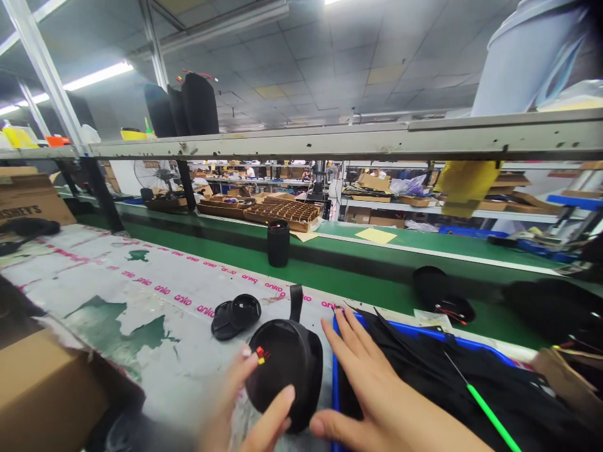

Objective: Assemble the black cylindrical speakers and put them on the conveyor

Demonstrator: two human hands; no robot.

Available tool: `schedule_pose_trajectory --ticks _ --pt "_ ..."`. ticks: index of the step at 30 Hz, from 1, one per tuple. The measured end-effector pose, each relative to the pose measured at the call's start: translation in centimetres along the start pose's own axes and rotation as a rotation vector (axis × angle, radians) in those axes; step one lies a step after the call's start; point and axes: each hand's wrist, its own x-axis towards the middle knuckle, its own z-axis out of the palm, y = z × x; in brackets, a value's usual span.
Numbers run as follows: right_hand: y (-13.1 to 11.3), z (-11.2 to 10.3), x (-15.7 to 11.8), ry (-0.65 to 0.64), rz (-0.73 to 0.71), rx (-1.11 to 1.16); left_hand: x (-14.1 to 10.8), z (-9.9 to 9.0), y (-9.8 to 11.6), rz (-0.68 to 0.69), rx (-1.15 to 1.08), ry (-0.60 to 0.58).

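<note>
Nearest to me, the left hand (pixel 226 408) is blurred, thumb and finger well parted at the near left of a round black case (pixel 287 376); whether they touch it, I can't tell. The right hand (pixel 370 376) is spread wide and flat-fingered, just right of the case and over the edge of a blue tray (pixel 335 383), pinching nothing.

The case sits on the printed sheet (pixel 188 364) between both hands, its dark round face turned towards me. I judge it light, with a wall firm enough to keep its shape yet giving a little, and a matt skin that shouldn't slip much. I'd cup its sides with both palms and keep clear of the red and yellow connectors (pixel 261 356) at its left, since their thin leads look the fragile part. The strap (pixel 296 302) at its far edge looks soft, handy for steadying only.

Beyond lie black caps (pixel 235 315), then a black cylinder (pixel 278 245) upright on the green surface (pixel 226 251).
</note>
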Motion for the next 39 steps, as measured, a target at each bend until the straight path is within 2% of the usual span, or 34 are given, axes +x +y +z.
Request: schedule_pose_trajectory --ticks 2,5,8,11,13,16,18,22,25,28,34,39 --pt "0.8 1.1 0.4 -0.032 -0.007 0.076 0.0 0.3 -0.3 -0.052 -0.004 0.008" --pt "2.3 3.5 1.6 0.018 -0.110 0.298 0.5 0.3 -0.6 -0.317 -0.249 0.024" --pt "3.3 5.9 2.7 0.093 -0.209 0.556 1.6 -0.3 -0.9 -0.607 -0.599 -0.162" --pt "3.4 7.1 3.5 0.166 -0.273 0.669 3.0 -0.8 -1.4 -0.750 -0.727 -0.296" --pt "3.1 7.2 3.7 0.238 -0.322 0.724 3.5 -0.7 -1.5 -0.776 -0.684 -0.287" --pt "2.8 6.7 3.5 0.297 -0.495 0.790 3.6 -0.1 -1.2 -0.816 -0.653 -0.269" --pt "2.9 6.3 3.4 0.304 -0.562 0.771 3.3 0.3 -0.9 -0.776 -0.632 -0.255" --pt "3.6 5.4 3.1 0.255 -0.595 0.734 3.0 0.7 -0.6 -0.662 -0.624 -0.224" --pt "4.3 4.8 2.8 0.170 -0.519 0.729 3.3 0.7 -0.6 -0.732 -0.658 -0.251" --pt "4.9 4.6 2.6 0.156 -0.417 0.744 3.6 0.7 -0.8 -0.779 -0.613 -0.276" --pt "5.2 5.3 3.0 0.276 -0.482 0.858 3.9 1.5 -0.4 -0.891 -0.693 -0.184" --pt "5.2 5.2 3.2 0.280 -0.487 0.718 4.0 1.5 -0.4 -0.907 -0.752 -0.234"
